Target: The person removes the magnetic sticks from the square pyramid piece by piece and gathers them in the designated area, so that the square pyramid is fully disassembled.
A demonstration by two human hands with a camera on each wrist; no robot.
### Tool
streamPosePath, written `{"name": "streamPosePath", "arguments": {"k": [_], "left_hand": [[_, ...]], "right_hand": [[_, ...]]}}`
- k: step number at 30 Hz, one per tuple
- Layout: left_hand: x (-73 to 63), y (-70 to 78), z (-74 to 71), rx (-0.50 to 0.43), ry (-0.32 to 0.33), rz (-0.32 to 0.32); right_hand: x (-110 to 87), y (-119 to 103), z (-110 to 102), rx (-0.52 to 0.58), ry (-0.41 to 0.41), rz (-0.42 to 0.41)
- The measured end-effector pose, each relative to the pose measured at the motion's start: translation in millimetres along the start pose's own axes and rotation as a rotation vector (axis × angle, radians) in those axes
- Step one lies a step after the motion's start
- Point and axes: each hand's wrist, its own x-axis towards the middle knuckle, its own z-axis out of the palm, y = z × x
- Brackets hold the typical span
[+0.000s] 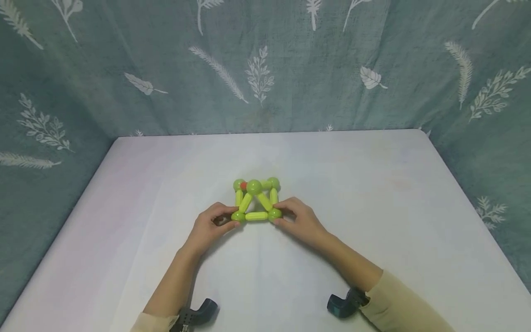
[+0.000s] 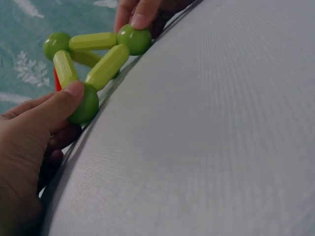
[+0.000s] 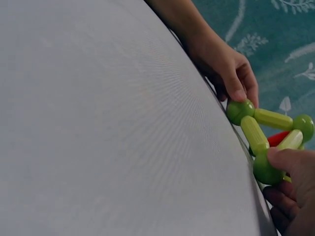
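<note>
Your left hand pinches the near left green ball between thumb and fingers, and your right hand pinches the near right ball likewise. A yellow-green rod joins the two; others slope to a raised ball (a red rod shows behind). The frame sits near the middle of the table, with leaf-patterned cloth beyond.
</note>
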Motion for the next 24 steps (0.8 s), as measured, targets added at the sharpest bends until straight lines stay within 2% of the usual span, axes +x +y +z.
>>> {"name": "streamPosePath", "arguments": {"k": [4,8,11,16,20,22,24], "left_hand": [[-5.3,3.0,5.9,-0.015,-0.023,0.07],[-6.1,10.9,17.6,-0.008,-0.083,0.148],[-6.5,16.1,26.6,-0.017,-0.1,0.199],[-7.4,22.5,36.4,-0.032,-0.13,0.235],[-7.3,29.0,40.2,0.005,-0.184,0.247],[-6.6,31.7,40.9,-0.001,-0.214,0.272],[-5.4,34.0,42.0,-0.019,-0.238,0.306]], "right_hand": [[-10.7,2.8,-5.5,-0.007,-0.012,-0.021],[-24.7,5.9,-21.0,-0.013,0.004,-0.045],[-32.6,11.7,-30.7,-0.027,0.012,-0.082],[-40.9,20.6,-36.8,0.002,0.051,-0.156],[-41.4,10.7,-40.6,0.062,0.109,-0.302],[-38.5,12.4,-40.9,0.071,0.137,-0.408],[-34.5,25.8,-38.4,0.075,0.16,-0.494]]}}
